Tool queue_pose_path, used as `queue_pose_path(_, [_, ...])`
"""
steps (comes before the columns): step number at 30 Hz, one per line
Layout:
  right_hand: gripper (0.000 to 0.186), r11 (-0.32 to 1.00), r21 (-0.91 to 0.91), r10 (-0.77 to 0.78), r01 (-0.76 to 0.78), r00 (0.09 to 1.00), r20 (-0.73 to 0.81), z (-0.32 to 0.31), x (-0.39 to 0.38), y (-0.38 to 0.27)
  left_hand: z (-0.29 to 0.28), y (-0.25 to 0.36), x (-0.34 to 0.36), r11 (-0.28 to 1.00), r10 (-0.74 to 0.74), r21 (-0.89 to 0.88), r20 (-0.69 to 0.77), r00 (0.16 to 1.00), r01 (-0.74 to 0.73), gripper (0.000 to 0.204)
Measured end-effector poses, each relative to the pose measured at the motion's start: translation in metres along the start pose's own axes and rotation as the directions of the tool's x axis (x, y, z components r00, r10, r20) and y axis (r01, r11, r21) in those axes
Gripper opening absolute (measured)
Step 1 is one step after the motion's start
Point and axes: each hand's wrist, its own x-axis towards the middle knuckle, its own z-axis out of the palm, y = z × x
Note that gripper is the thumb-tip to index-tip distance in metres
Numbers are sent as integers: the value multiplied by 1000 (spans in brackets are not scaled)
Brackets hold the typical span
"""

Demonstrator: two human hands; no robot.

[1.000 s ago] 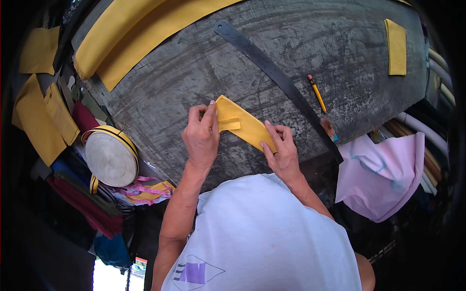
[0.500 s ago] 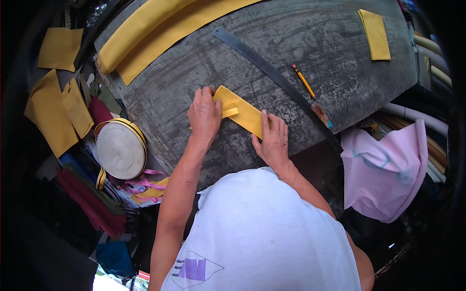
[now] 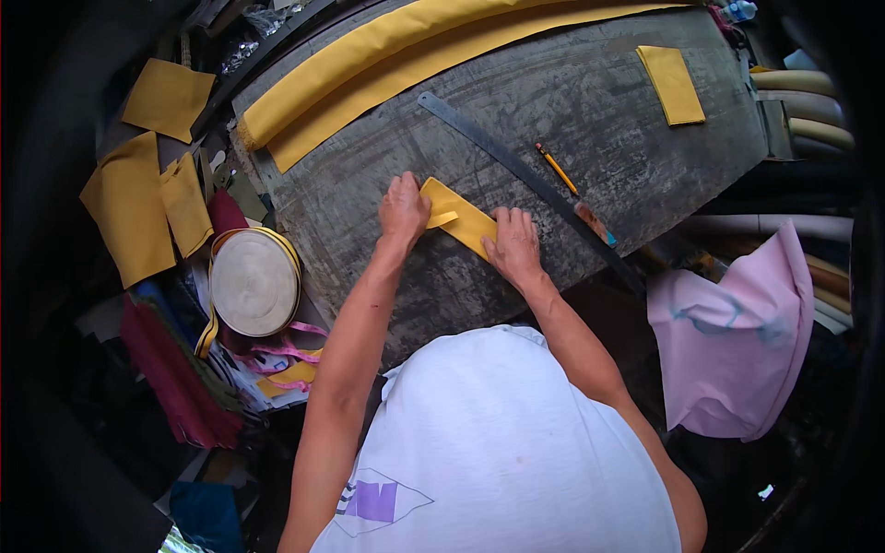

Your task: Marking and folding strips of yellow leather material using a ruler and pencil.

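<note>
A folded yellow cloth piece [image 3: 463, 214] lies slantwise on the dark worktable. Across it rests a short narrow yellow strip [image 3: 443, 220], one end running under my left hand [image 3: 404, 210]. That hand is closed over the cloth's left end, its fingers bent and the fingertips partly hidden. At the lower right end, my right hand [image 3: 516, 244] grips the same cloth with curled fingers. Beyond the hands lie a long dark metal ruler [image 3: 502, 146], a yellow pencil [image 3: 557, 169] and a knife-like tool with a worn brown handle [image 3: 595, 224].
A long yellow fabric roll [image 3: 369, 69] spans the table's far edge. Another folded yellow piece [image 3: 671, 85] lies far right. Left of the table are yellow scraps [image 3: 129, 212] and a round reel of tape [image 3: 254, 282]. Pink cloth [image 3: 728, 341] hangs at the right.
My view has shifted, so the table and its things appear smaller and more of the far roll shows. The right fingers look more curled; the cloth appears to stay in place.
</note>
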Motion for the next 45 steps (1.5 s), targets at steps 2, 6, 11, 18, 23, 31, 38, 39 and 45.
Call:
queue_pose_path(2, [36, 1000, 3, 13, -13, 999, 40, 2, 5, 4, -15, -16, 4, 999, 48, -21, -68, 997, -49, 27])
queue_pose_path(6, [37, 1000, -17, 4, -3, 995, 99, 6, 11, 7, -62, -53, 13, 999, -29, 32, -300, 953, 41, 28])
queue_pose_path(11, [34, 991, 132, -42, 23, 988, 147, -4, 18, -2, -57, -47, -2, 917, 361, 326, -435, 825, -229, 32])
queue_pose_path(18, [26, 925, 318, -278, 207, 940, 199, 1, 44, -37, 3, -31, -41, 921, 218, -258, -281, 935, -292, 56])
queue_pose_path(23, [21, 840, -75, -522, 537, 839, 156, -28, 31, -71, -17, -41, -71, 787, 53, -595, -201, 978, -164, 63])
queue_pose_path(31, [19, 700, -191, -679, 688, 724, 119, 7, 29, -88, 6, -55, -100, 580, -176, -792, -350, 920, -190, 68])
queue_pose_path(38, [22, 798, -29, -598, 602, 797, 85, 20, 39, -101, 10, -65, -94, 719, -65, -660, -373, 926, -215, 68])
queue_pose_path(39, [23, 804, 5, -594, 595, 802, 66, 21, 40, -101, 11, -67, -94, 718, -65, -662, -371, 926, -215, 68])
queue_pose_path(45, [27, 839, 68, -544, 540, 829, 131, 17, 41, -96, 1, -61, -97, 770, -11, -599, -358, 934, -220, 68])
